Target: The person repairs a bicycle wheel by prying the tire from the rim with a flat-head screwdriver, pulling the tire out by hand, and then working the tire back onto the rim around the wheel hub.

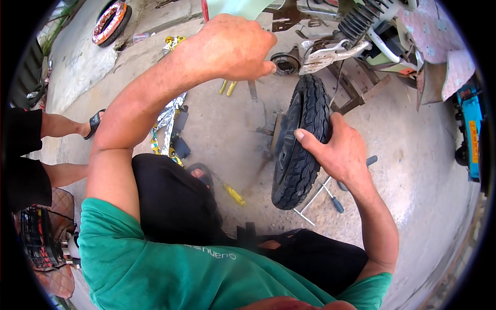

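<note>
A small black wheel with a knobbly tyre (312, 150) stands upright on the concrete in front of me. My right hand (343, 147) is closed over its right side, with the thumb on the tread. Raised to the upper left of the wheel, my left hand (235, 49) is curled into a fist. Whatever lies inside that fist is hidden; a blurred grey metal shape (252, 90) shows below it. At the wheel's hub, a brownish block-like part (277, 135) and dark metal pieces are smeared, so I cannot tell their kind.
A partly stripped scooter with a coil spring (361, 23) stands at the upper right. A yellow-handled screwdriver (235, 195), a cross-shaped wrench (315, 201) and foil wrapping (166, 129) lie around. A wrapped tyre (112, 23) is far left. Another person's legs (62, 126) are at left.
</note>
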`<state>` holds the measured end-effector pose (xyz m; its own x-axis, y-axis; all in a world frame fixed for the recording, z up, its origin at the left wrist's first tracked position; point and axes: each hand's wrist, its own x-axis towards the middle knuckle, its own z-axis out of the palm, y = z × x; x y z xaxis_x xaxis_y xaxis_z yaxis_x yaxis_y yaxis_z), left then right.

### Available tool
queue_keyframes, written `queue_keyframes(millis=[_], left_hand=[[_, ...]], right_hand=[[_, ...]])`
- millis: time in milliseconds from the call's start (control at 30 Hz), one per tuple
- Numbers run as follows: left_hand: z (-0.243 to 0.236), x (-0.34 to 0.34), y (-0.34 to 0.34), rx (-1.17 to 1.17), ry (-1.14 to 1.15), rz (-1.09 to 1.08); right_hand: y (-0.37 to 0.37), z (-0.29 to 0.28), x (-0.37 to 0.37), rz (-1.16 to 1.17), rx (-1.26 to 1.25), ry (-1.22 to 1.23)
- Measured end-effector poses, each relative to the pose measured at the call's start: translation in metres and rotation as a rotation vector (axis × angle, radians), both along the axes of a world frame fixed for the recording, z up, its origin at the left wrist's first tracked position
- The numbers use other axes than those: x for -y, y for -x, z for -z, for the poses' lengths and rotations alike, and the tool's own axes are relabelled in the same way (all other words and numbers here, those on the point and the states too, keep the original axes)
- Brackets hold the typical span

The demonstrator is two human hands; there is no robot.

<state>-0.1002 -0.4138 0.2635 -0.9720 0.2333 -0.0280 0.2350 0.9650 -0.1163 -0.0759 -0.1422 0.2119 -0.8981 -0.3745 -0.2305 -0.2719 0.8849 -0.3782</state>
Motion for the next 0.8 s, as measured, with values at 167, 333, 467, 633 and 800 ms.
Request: queue_keyframes(millis=[167,333,467,633,800], left_hand=[[0.001,-0.001,-0.001,-0.014,-0.026,0.034],[0.002,0.006,-0.001,-0.017,-0.036,0.017],[0.004,0.006,0.001,-0.010,-0.032,0.041],[0.006,0.011,0.003,-0.010,-0.015,0.040],[0.008,0.011,0.003,-0.020,-0.016,0.044]], right_hand=[[-0.004,-0.001,0.006,-0.007,0.005,-0.013],[-0.011,0.002,0.009,-0.056,-0.069,0.008],[-0.016,0.009,0.004,-0.115,-0.175,-0.007],[-0.027,0.016,0.012,-0.132,-0.283,0.027],[-0.033,0.021,0.019,-0.130,-0.333,0.052]])
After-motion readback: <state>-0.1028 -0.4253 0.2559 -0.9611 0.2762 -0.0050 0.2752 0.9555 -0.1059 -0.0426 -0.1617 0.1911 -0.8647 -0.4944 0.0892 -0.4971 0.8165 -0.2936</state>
